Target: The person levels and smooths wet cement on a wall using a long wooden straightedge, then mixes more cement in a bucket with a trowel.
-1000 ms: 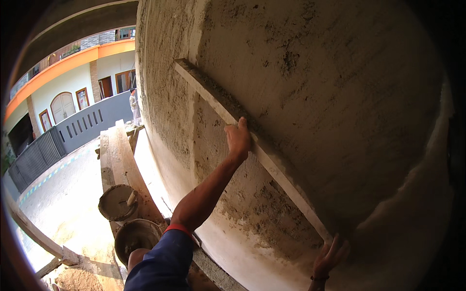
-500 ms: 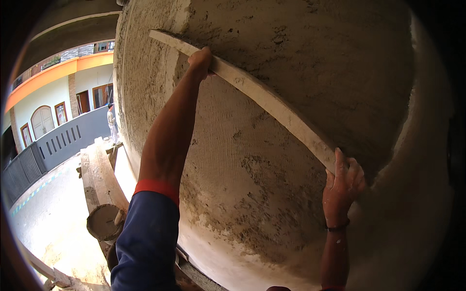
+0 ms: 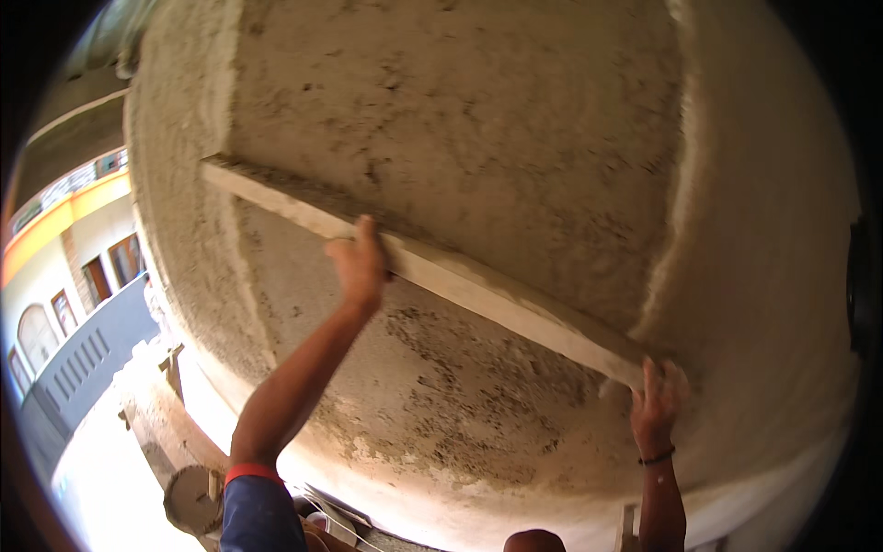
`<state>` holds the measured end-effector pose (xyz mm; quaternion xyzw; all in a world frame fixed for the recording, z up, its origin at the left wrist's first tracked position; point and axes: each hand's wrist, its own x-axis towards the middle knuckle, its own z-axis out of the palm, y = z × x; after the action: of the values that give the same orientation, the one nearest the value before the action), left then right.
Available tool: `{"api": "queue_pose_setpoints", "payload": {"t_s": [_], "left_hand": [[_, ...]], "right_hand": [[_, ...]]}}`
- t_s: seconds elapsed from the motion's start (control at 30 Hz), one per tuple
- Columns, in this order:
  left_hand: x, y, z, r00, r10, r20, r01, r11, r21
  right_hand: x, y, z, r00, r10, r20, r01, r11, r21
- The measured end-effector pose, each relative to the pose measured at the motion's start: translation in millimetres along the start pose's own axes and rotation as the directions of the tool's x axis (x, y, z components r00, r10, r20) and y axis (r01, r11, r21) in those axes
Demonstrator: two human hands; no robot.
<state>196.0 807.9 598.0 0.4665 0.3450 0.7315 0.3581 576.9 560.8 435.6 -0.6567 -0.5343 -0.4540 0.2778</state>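
Note:
My left hand [image 3: 359, 262] is closed on the upper middle of a long pale wooden board [image 3: 497, 299], which lies slanted against a rough plastered wall [image 3: 478, 147]. Further down the same board, at its lower right end, my right hand [image 3: 658, 405] grips it with bent fingers. The board runs from upper left to lower right, across a vertical ridge in the plaster at the left and up to a paler, smoother band [image 3: 763, 230] at the right. Dark, pitted patches mark the wall below it.
At lower left are wooden planks [image 3: 147, 405], a round mortar-caked bucket [image 3: 189, 501] and a second container [image 3: 336, 529] beside my arm. Beyond lie a bright paved street, a grey gate [image 3: 74, 368] and a white house with orange trim. A concrete beam [image 3: 74, 120] runs overhead at upper left.
The board and both hands rose along the wall, then dropped slightly. My view has swung up and rightward, shifting the house and planks leftward and showing more smooth wall at right.

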Motion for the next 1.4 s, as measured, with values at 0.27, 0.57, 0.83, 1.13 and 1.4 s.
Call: {"api": "queue_pose_setpoints", "payload": {"t_s": [0.27, 0.57, 0.83, 1.13, 1.4], "left_hand": [[34, 29, 6, 0.986, 0.164, -0.033, -0.154, 0.966, 0.207], [180, 250, 53, 0.946, 0.311, -0.096, -0.314, 0.949, -0.019], [174, 230, 49, 0.949, 0.307, -0.069, -0.299, 0.949, 0.100], [64, 57, -17, 0.996, -0.084, -0.002, 0.083, 0.988, 0.128], [-35, -124, -81, 0.916, -0.360, -0.179, 0.380, 0.921, 0.092]], "right_hand": [[35, -6, -9, 0.998, 0.009, -0.055, -0.013, 0.996, -0.085], [250, -58, -83, 0.925, -0.078, -0.371, 0.028, 0.990, -0.137], [237, -45, -65, 0.941, -0.159, -0.300, 0.143, 0.987, -0.076], [70, -32, -19, 0.992, -0.126, 0.003, 0.126, 0.992, -0.014], [-68, -24, 28, 0.951, -0.199, 0.238, 0.195, 0.980, 0.040]]}}
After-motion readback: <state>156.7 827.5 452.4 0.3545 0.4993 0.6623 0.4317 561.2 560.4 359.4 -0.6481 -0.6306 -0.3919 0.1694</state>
